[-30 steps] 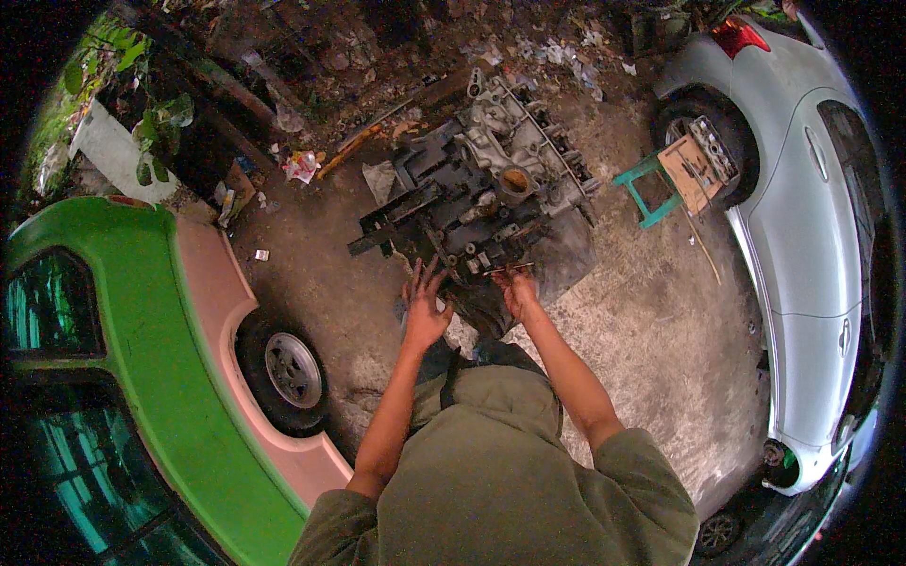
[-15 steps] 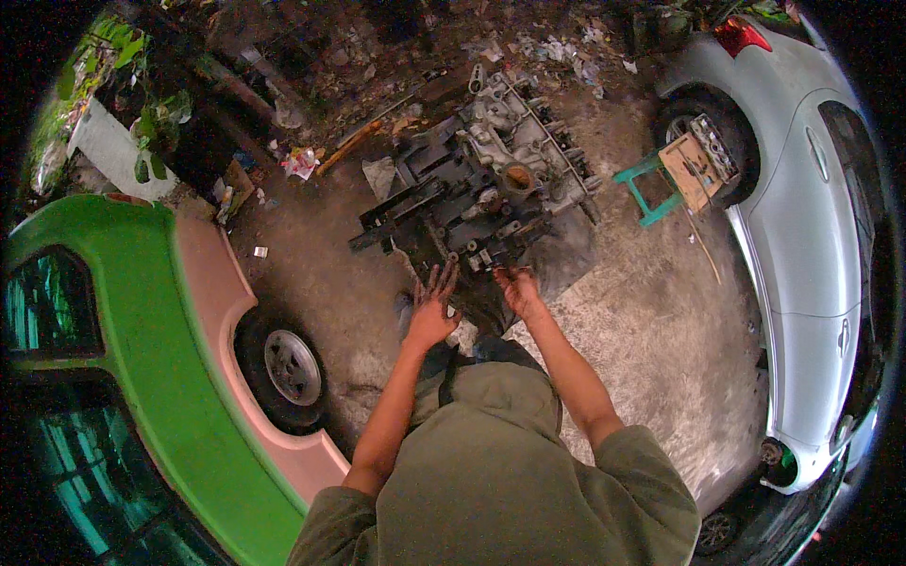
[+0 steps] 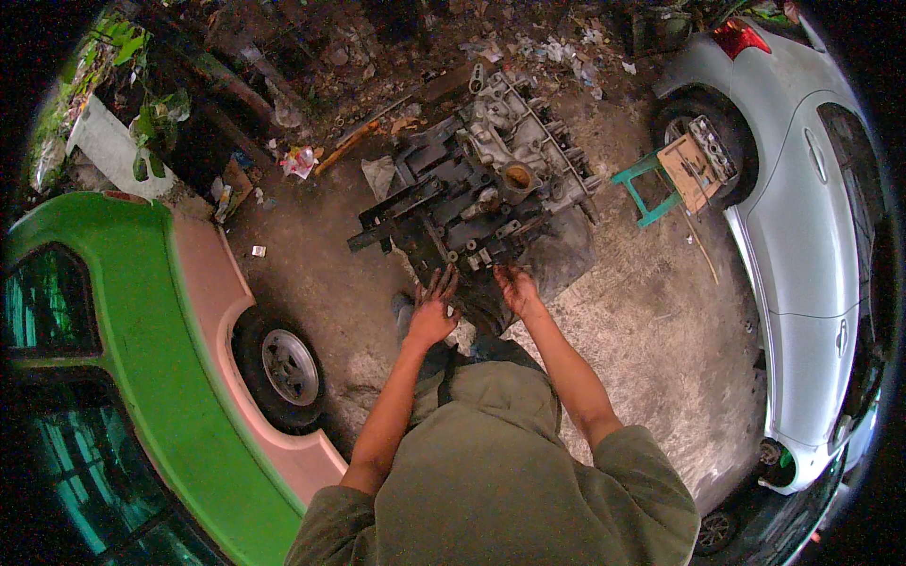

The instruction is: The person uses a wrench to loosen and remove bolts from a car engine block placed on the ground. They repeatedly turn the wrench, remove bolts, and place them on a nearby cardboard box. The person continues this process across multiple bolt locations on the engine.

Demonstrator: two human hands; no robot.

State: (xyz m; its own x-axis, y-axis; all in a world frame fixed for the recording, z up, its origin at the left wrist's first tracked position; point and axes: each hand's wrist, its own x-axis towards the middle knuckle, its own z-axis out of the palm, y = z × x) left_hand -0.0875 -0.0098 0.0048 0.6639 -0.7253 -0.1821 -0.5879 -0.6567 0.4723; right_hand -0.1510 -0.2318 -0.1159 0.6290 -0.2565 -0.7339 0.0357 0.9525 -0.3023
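In front of me on the ground lies a greasy engine, its far right part bare metal and its near left part dark. A round opening with a brownish inside faces up near its middle. My left hand is at the engine's near edge, fingers stretched out and spread, dark with grease. To its right, my right hand has its fingers curled at the same edge, beside a small light metal fitting. Whatever lies between those fingers is too small to make out. A dark sheet spreads under the engine's right side.
A green and pink car body with a wheel stands at left, a silver car at right. Near the silver car's wheel, a green stool stands beside a wooden board with metal parts. Litter lies at the back.
My right hand's fingers have shifted slightly at the engine's edge. The left hand stays nearly in place, its fingers a little lower. The engine has not moved.
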